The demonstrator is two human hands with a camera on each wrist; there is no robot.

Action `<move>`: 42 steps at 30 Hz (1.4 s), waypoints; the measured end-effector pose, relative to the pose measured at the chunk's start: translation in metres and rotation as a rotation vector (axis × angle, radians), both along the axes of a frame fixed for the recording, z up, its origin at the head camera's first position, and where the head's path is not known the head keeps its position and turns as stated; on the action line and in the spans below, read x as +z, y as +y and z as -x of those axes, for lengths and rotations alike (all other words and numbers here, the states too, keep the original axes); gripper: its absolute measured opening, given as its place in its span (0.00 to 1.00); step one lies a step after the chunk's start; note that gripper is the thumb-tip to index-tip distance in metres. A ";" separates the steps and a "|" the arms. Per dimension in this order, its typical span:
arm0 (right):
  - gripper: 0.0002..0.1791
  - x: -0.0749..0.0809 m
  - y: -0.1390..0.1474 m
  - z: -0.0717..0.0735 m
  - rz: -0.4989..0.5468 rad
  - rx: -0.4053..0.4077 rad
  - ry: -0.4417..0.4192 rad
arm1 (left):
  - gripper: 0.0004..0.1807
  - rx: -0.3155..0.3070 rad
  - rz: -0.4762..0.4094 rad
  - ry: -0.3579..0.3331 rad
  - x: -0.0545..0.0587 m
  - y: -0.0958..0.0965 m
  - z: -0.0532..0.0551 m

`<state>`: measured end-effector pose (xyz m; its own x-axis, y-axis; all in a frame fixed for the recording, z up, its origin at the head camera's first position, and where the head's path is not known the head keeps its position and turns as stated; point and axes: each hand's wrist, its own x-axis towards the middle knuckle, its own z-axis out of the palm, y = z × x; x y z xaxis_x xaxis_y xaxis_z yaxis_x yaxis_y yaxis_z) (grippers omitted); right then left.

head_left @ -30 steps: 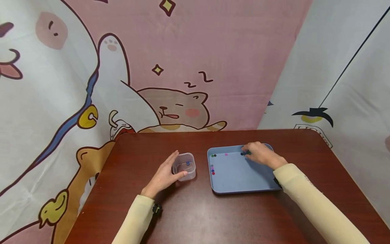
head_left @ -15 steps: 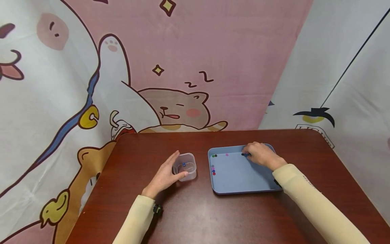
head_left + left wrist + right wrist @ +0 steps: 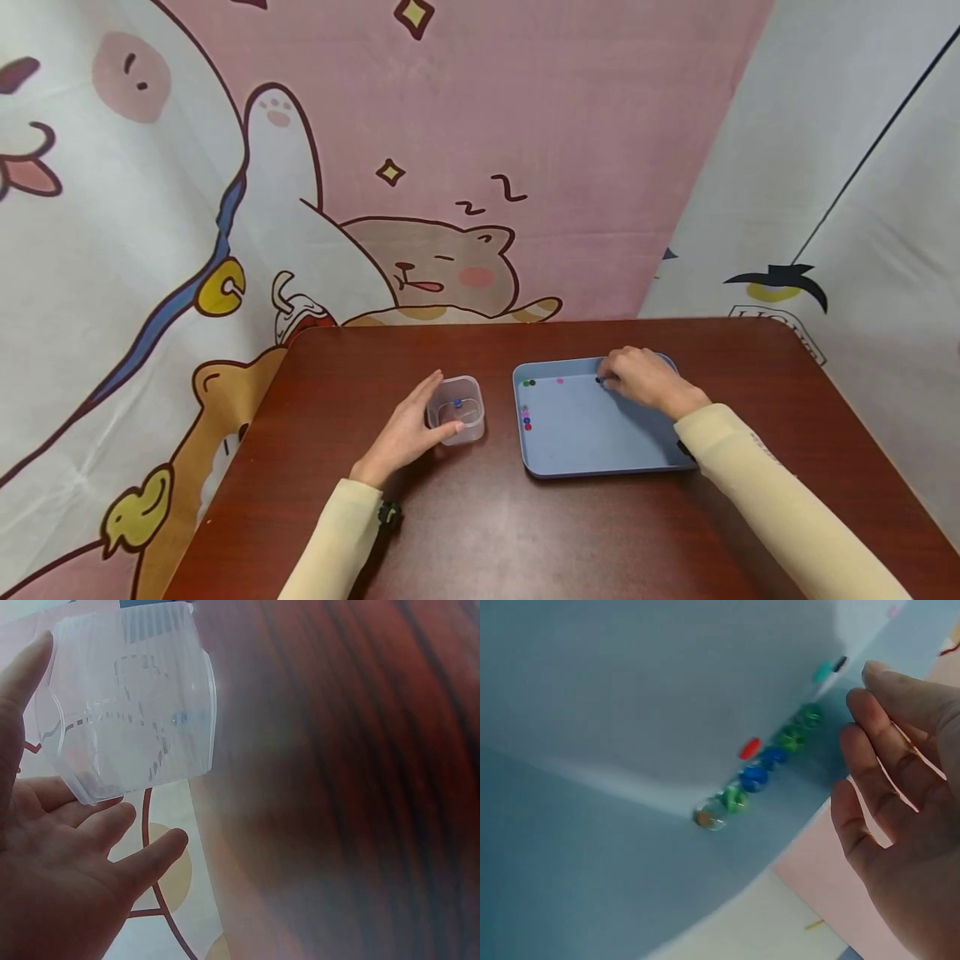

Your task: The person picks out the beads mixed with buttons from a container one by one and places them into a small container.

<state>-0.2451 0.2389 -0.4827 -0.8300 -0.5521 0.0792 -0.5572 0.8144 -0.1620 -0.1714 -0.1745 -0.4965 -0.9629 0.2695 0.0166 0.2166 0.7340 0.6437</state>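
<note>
Step in hand: the work appears to be at the pick-up stage, on the evidence of hand placement. The right hand point(image 3: 647, 382) reaches over the far wall of the pale blue, shallow rectangular tray point(image 3: 592, 433), fingers bent downward; whether the fingertips pinch a piece cannot be told. The left hand point(image 3: 405, 433) loosely grips the clear plastic, square-sided container point(image 3: 472, 414), thumb on the near side, fingers on the far side.

Next move: this likely calls for a fingertip pinch on one small piece, then a lift clear of the tray wall.

Container contents: one small, round blue piece point(image 3: 457, 403) is visible inside. The container stands upright on the reddish-brown wooden table point(image 3: 487, 533), left of the tray and apart from it.

Tray contents: a row of transparent green and blue marbles point(image 3: 754, 778) lines the wall. A small red piece point(image 3: 750, 748) lies just beside the row; a small black piece point(image 3: 840, 664) lies near the right fingertips.
</note>
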 end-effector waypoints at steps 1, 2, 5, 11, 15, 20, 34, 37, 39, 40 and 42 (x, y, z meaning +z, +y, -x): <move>0.08 0.003 0.000 -0.001 0.008 -0.006 0.000 | 0.55 -0.002 0.000 0.002 0.000 0.000 0.000; 0.09 0.006 0.000 -0.002 0.013 -0.014 0.000 | 0.55 -0.005 -0.002 0.005 0.000 0.000 0.000; 0.10 0.014 -0.002 -0.006 0.034 -0.030 0.003 | 0.55 -0.010 -0.004 0.011 0.000 0.000 0.001; 0.10 0.031 -0.008 -0.013 0.094 -0.043 0.016 | 0.55 -0.004 -0.002 -0.002 0.000 0.000 0.002; 0.10 0.039 -0.015 -0.019 0.132 -0.045 0.013 | 0.55 -0.003 -0.005 -0.006 -0.001 0.001 0.002; 0.14 0.048 -0.028 -0.027 0.200 -0.037 0.003 | 0.55 -0.005 -0.006 -0.008 0.000 0.002 0.003; 0.13 0.055 -0.086 -0.043 0.370 0.024 0.057 | 0.55 -0.010 -0.011 -0.011 0.001 0.002 0.003; 0.13 0.056 -0.102 -0.044 0.380 0.043 0.066 | 0.55 -0.003 -0.007 -0.007 0.000 0.001 0.001; 0.13 0.057 -0.111 -0.044 0.382 0.057 0.070 | 0.55 -0.001 -0.003 -0.005 -0.001 0.001 0.001; 0.13 0.057 -0.116 -0.044 0.381 0.062 0.068 | 0.55 0.000 -0.004 -0.004 -0.001 0.000 0.001; 0.13 0.058 -0.124 -0.044 0.377 0.071 0.059 | 0.55 0.000 -0.006 -0.005 -0.001 0.000 0.001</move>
<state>-0.2008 0.1149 -0.4249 -0.7785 -0.5315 0.3339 -0.6277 0.6628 -0.4082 -0.1721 -0.1742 -0.4978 -0.9629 0.2695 0.0135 0.2135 0.7301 0.6492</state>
